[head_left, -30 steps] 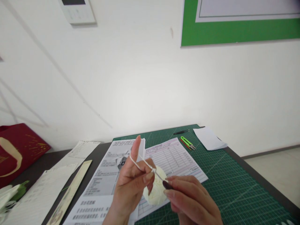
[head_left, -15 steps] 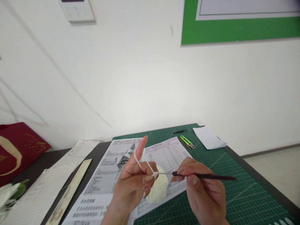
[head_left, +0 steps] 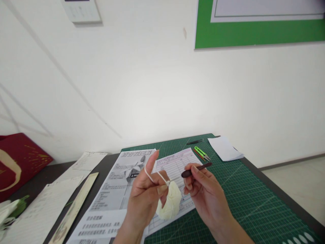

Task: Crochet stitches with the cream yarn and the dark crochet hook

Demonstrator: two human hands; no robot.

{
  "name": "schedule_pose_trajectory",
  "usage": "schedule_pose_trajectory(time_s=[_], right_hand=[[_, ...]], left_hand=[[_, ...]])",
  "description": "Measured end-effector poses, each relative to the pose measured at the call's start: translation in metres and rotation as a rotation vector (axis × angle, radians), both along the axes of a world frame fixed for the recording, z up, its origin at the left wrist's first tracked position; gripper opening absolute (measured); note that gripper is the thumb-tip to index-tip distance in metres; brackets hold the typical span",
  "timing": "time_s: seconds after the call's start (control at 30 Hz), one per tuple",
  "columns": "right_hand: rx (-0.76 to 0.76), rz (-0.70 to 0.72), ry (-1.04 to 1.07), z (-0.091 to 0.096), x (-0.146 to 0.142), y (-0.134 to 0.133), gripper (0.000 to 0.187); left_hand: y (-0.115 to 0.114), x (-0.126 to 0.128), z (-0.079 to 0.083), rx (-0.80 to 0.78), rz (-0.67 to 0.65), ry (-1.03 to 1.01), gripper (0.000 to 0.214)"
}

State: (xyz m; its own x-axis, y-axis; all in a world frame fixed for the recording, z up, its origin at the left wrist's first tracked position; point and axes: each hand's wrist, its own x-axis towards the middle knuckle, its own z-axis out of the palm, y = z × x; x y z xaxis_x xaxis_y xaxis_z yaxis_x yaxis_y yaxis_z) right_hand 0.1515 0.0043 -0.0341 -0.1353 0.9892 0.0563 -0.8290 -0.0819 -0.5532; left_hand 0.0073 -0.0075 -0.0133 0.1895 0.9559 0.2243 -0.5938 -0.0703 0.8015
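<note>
White yarn [head_left: 149,174] loops round the raised index finger of my left hand [head_left: 144,196]. That hand's thumb and other fingers pinch the small worked start of the yarn. My right hand [head_left: 208,196] grips the dark brown handle of a crochet hook [head_left: 187,173], whose thin metal shaft reaches left to the yarn at my left fingertips. Behind and below the fingers, a pale cream ball of yarn [head_left: 170,201] lies on a lined form [head_left: 184,159].
A printed sheet with a flower picture [head_left: 106,203] lies on the left. Green thread snips [head_left: 201,153] and a dark pen-like tool [head_left: 195,142] rest on the green cutting mat [head_left: 243,189], near white paper [head_left: 224,148]. Further left are a ruler [head_left: 76,206] and a red bag [head_left: 22,159].
My right hand has turned, so the hook's handle now tilts up to the right instead of lying nearly level. My left hand stays almost in place, still pinching the yarn.
</note>
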Motion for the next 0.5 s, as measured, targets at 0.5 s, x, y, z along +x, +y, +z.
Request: schedule_pose_trajectory(time_s=[0.5], right_hand=[[0.347,-0.500,-0.476,-0.008,-0.009,-0.011,0.016]], left_hand=[[-0.006,0.034,-0.008,-0.040,0.370,-0.053,0.054]])
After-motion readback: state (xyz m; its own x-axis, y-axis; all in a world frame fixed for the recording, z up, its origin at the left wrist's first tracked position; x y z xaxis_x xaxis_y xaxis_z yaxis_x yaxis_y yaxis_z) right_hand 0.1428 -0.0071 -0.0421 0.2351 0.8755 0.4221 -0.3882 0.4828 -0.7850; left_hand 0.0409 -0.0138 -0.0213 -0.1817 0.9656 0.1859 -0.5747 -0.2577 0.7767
